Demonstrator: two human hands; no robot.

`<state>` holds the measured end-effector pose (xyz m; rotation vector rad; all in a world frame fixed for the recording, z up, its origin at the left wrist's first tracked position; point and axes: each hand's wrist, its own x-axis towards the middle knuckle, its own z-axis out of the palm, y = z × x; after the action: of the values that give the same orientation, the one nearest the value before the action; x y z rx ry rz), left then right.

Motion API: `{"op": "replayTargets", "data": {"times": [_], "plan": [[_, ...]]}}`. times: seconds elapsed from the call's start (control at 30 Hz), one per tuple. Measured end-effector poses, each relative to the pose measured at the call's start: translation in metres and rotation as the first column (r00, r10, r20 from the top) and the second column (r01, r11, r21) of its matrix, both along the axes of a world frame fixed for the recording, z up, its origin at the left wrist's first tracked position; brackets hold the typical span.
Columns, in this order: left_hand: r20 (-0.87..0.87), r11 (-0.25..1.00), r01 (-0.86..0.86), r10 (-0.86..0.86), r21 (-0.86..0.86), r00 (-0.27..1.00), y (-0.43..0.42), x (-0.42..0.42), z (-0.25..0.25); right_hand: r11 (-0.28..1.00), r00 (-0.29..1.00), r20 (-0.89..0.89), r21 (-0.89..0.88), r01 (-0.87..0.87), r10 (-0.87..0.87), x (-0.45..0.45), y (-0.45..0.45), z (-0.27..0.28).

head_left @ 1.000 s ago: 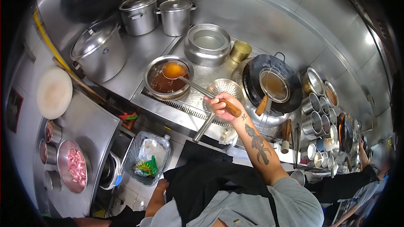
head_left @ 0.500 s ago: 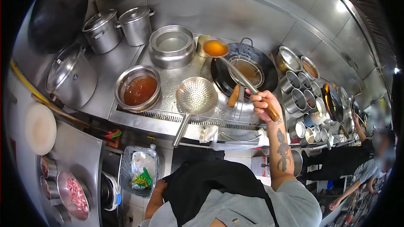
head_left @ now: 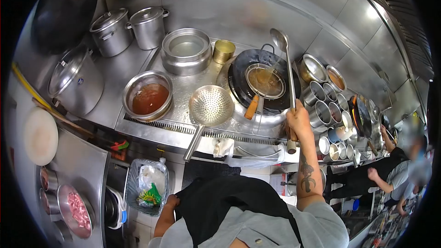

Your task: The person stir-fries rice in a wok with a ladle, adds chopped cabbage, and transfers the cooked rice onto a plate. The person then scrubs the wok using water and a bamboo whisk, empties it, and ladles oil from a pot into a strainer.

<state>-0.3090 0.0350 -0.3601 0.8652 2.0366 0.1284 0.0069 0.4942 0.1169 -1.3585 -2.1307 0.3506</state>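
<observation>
My right hand is wrapped round the handle of a long metal ladle, whose bowl is tipped above the wok. A stream of liquid falls from it into a round mesh strainer with a wooden handle, which rests in the black wok. To the left, a perforated skimmer lies on the stove, beside a steel bowl of reddish-brown liquid. Low at my side, near the black apron, is my left hand; its fingers are too small to make out.
Behind the stove stand a wide pot, a gold tin and lidded pots. Metal containers crowd the right side. A lined bin and a bowl of raw meat are lower left. Other people work at far right.
The ladle has gone from the bowl of reddish-brown liquid to above the wok, and its bowl has turned over, pouring liquid. My right hand has moved right. The view has shifted right.
</observation>
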Motion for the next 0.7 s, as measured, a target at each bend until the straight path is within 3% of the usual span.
{"op": "replayTargets", "data": {"times": [0.1, 0.2, 0.3, 0.4, 0.47, 0.6, 0.7], "plan": [[0.030, 0.999, -0.053, 0.053, 0.002, 0.998, -0.006, 0.003, 0.005, 0.985, 0.980, -0.118, 0.090, -0.148, 0.158, -0.026, -0.007, 0.004], [0.056, 0.991, -0.124, 0.120, 0.058, 0.991, -0.017, 0.007, 0.002, 0.875, 0.891, -0.429, -0.363, -0.320, 0.148, -0.071, -0.024, 0.014], [0.083, 0.986, -0.135, 0.128, 0.092, 0.988, -0.037, 0.006, -0.029, 0.686, 0.818, -0.539, -0.519, -0.509, 0.199, -0.117, -0.030, -0.001], [-0.072, 0.998, -0.063, 0.063, 0.013, 0.995, -0.056, 0.018, -0.081, 0.498, 0.762, -0.625, -0.613, -0.613, 0.169, -0.164, -0.034, -0.037], [-0.076, 0.993, -0.115, 0.113, -0.027, 0.991, -0.067, 0.023, -0.087, 0.457, 0.832, -0.481, -0.695, -0.555, 0.277, -0.198, -0.051, -0.038], [-0.039, 0.970, -0.231, 0.228, -0.071, 0.973, -0.087, 0.031, -0.086, 0.395, 0.814, -0.450, -0.717, -0.575, 0.367, -0.253, -0.074, -0.066], [-0.061, 0.971, -0.238, 0.237, -0.017, 0.970, -0.099, 0.040, -0.096, 0.457, 0.797, -0.347, -0.677, -0.577, 0.494, -0.285, -0.079, -0.098]]}}
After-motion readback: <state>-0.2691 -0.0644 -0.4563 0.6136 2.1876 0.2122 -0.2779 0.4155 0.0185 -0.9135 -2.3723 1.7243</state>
